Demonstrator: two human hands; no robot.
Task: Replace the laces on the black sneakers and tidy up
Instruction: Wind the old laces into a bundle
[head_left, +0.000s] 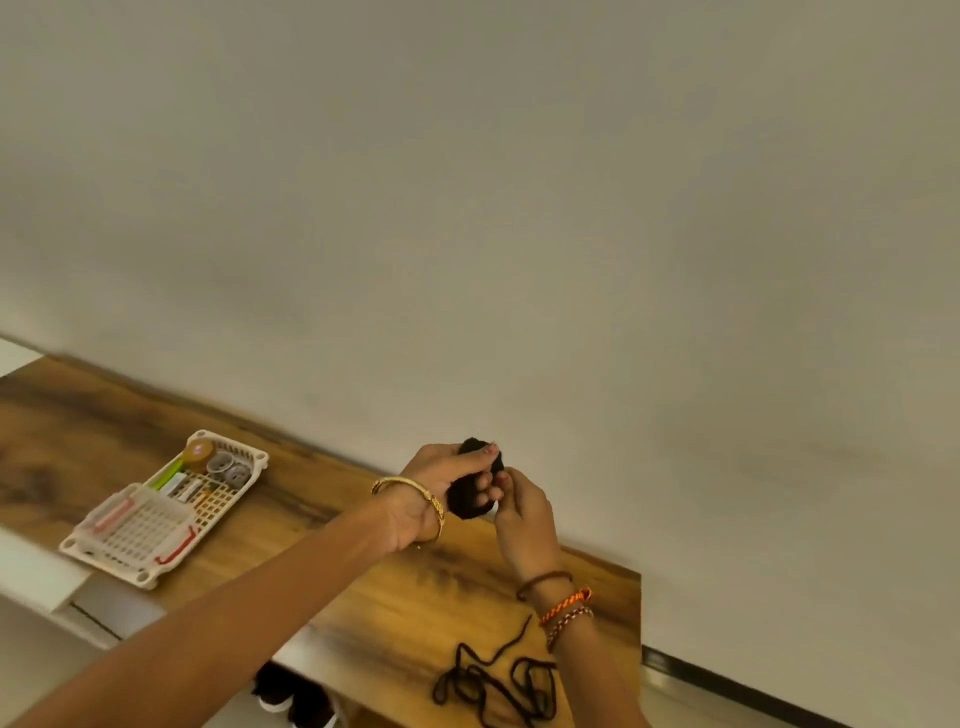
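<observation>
I see both hands raised above the wooden shelf, close to the wall. My left hand has its fingers curled round a dark bundle of lace, thumb on top and fingers wrapped under it. My right hand is just beside it, fingertips pinched together at the bundle's edge; I cannot tell exactly what strand they hold. A loose lace lies tangled on the shelf near its right end, below my right wrist. To the left on the shelf sits a white basket with small sewing items in it. Under the shelf, at the bottom edge, I make out the sneakers, dark with white soles, only partly in view.
</observation>
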